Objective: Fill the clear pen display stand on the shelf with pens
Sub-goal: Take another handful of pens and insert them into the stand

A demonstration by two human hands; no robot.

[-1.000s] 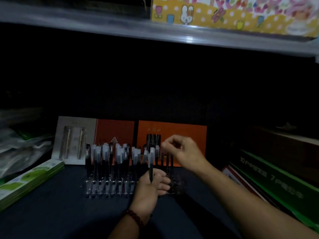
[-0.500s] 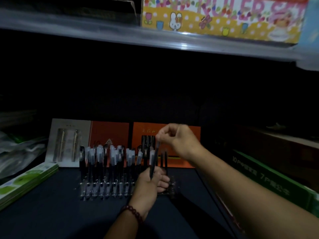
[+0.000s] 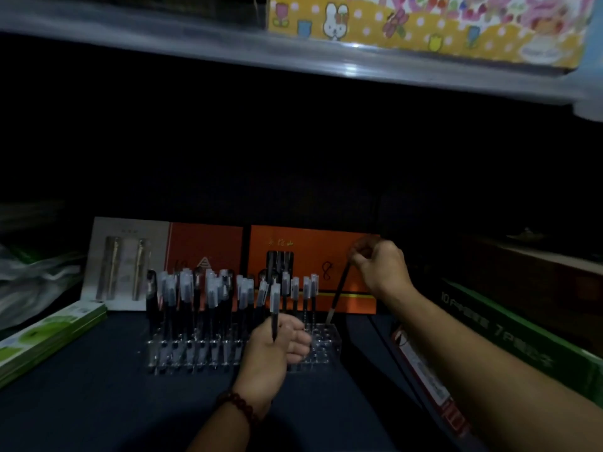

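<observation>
A clear pen display stand (image 3: 321, 345) is sitting mid-shelf, black pens (image 3: 195, 298) standing upright filling its left holes.

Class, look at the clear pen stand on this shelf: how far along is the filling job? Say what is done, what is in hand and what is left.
Done: most of the clear pen display stand, from its left end across, already holds upright pens. In hand: the right hand lowers a tilted pen towards the stand's right end, and the left hand holds another pen. Left: the right-end holes look unfilled.
</observation>
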